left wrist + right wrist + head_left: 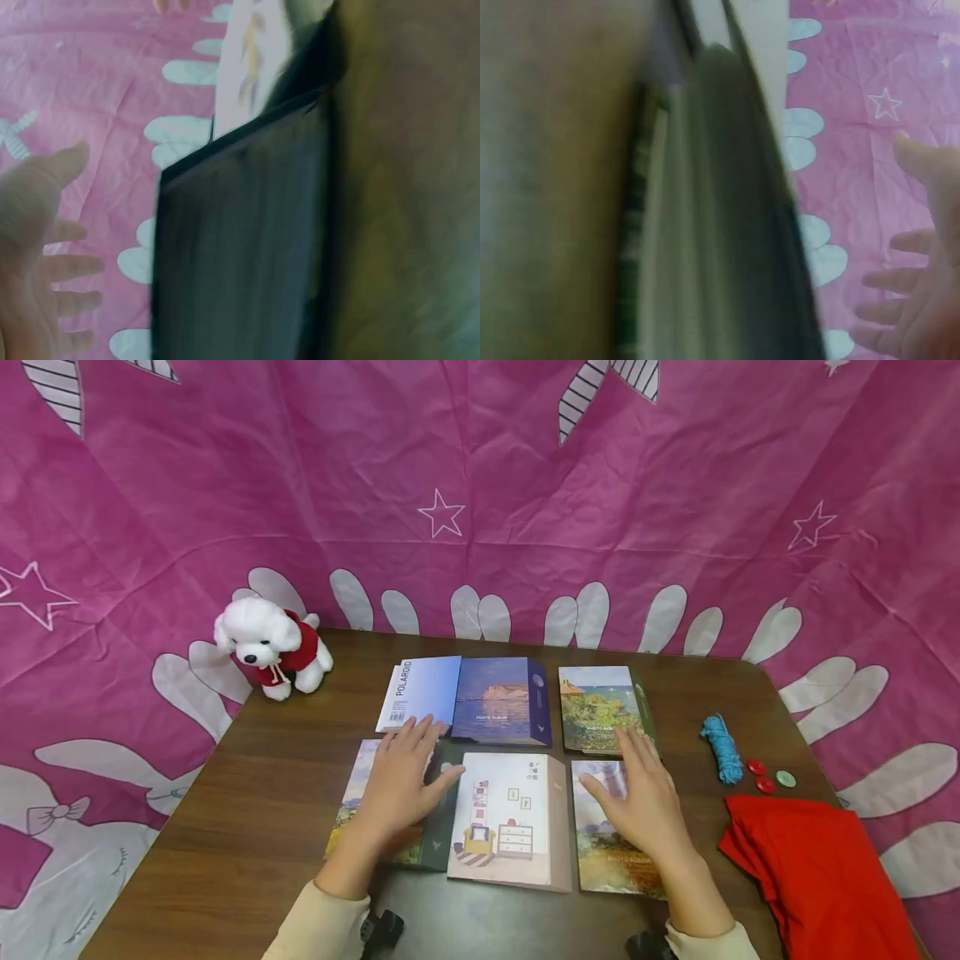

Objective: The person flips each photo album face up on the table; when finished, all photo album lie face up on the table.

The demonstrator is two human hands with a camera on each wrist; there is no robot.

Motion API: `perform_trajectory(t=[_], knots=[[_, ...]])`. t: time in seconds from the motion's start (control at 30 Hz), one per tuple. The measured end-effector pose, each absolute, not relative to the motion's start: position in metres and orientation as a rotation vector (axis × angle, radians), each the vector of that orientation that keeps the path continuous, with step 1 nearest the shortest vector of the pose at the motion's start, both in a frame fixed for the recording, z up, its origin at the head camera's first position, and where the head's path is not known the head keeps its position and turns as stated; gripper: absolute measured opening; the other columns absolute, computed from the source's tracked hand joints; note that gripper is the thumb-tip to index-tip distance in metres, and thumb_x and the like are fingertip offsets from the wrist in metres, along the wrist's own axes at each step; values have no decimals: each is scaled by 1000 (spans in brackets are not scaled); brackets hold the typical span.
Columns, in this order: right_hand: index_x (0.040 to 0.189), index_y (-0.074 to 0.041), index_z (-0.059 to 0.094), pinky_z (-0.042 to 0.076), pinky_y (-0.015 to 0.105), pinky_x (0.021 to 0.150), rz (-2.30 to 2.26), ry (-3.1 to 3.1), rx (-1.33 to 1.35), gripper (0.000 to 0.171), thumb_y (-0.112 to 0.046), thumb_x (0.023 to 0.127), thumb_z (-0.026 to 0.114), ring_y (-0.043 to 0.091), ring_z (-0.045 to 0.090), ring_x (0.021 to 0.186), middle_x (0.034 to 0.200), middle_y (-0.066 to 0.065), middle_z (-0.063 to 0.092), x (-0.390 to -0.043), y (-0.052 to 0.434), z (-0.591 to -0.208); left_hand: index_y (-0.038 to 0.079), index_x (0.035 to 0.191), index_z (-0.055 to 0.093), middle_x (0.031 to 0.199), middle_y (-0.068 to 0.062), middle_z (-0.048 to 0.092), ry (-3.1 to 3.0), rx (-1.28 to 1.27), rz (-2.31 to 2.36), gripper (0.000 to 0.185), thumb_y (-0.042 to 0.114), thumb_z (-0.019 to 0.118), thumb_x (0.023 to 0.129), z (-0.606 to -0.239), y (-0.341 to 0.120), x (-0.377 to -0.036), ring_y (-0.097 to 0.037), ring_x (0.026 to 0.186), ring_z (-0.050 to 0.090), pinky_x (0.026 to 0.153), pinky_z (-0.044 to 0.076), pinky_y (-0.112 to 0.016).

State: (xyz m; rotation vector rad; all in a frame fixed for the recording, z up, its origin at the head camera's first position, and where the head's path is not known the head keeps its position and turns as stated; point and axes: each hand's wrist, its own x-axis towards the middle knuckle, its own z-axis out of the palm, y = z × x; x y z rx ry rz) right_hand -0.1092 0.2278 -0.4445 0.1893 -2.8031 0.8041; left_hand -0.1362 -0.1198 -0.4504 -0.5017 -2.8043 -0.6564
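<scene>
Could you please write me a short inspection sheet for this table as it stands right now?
Surface: dark wooden table, bare at its left side.
Job's things: six photo albums in two rows; back row a Polaroid album, a blue sea album, a green coast album; front row a left album, a white room album, a right album.
Clutter: plush dog at the back left; blue cord, three buttons and red cloth at the right.
Grippers: left hand flat over the left album; right hand flat over the right album; neither grips anything.
Cables: nothing seen.
Surroundings: pink patterned cloth backdrop.
</scene>
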Motion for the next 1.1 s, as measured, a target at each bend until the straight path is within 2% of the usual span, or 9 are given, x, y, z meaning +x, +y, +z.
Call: perform_trajectory(t=[0.1, 0.2, 0.43, 0.67, 0.77, 0.93, 1.1], knots=[[153, -2, 40, 34, 73, 104, 901, -2738, 229, 83, -43, 91, 75, 48, 43, 137, 153, 27, 42, -117, 227, -440, 4, 149, 50, 155, -17, 45, -2768, -489, -775, 74, 49, 69, 93, -445, -128, -142, -41, 145, 36, 115, 25, -67], [152, -2, 42, 39, 70, 103, 974, -2700, 271, 77, -39, 93, 74, 46, 50, 131, 149, 25, 48, -127, 226, -434, 2, 149, 48, 155, -18, 44, -2752, -480, -860, 73, 46, 68, 95, -441, -138, -150, -42, 145, 36, 114, 26, -67], [151, -3, 43, 35, 67, 107, 1096, -2626, 282, 70, -36, 96, 70, 45, 45, 136, 148, 22, 50, -161, 214, -422, 1, 154, 39, 159, -19, 38, -2736, -427, -1025, 75, 41, 67, 97, -440, -159, -173, -39, 147, 33, 115, 26, -65], [150, -4, 44, 43, 59, 105, 1292, -2558, 319, 65, -30, 97, 70, 39, 46, 136, 148, 21, 51, -192, 185, -420, 3, 155, 37, 160, -21, 34, -2766, -351, -1121, 74, 43, 64, 99, -447, -177, -192, -39, 147, 31, 117, 27, -61], [151, -2, 42, 45, 57, 105, 1358, -2567, 354, 65, -27, 97, 70, 39, 49, 134, 145, 23, 52, -202, 170, -421, 0, 154, 37, 160, -24, 32, -2785, -328, -1158, 74, 43, 63, 100, -452, -183, -198, -41, 147, 31, 117, 27, -60], [152, -3, 39, 44, 52, 108, 1483, -2611, 388, 64, -23, 99, 68, 36, 49, 135, 145, 22, 52, -216, 143, -425, -3, 155, 34, 161, -26, 27, -2847, -338, -1162, 76, 42, 62, 100, -451, -192, -207, -44, 148, 27, 118, 24, -61], [153, -4, 40, 43, 50, 110, 1595, -2636, 434, 64, -28, 99, 66, 34, 48, 136, 146, 19, 52, -227, 116, -425, -1, 157, 30, 163, -25, 24, -2943, -399, -1144, 77, 42, 60, 101, -435, -197, -217, -44, 149, 24, 118, 24, -62]])
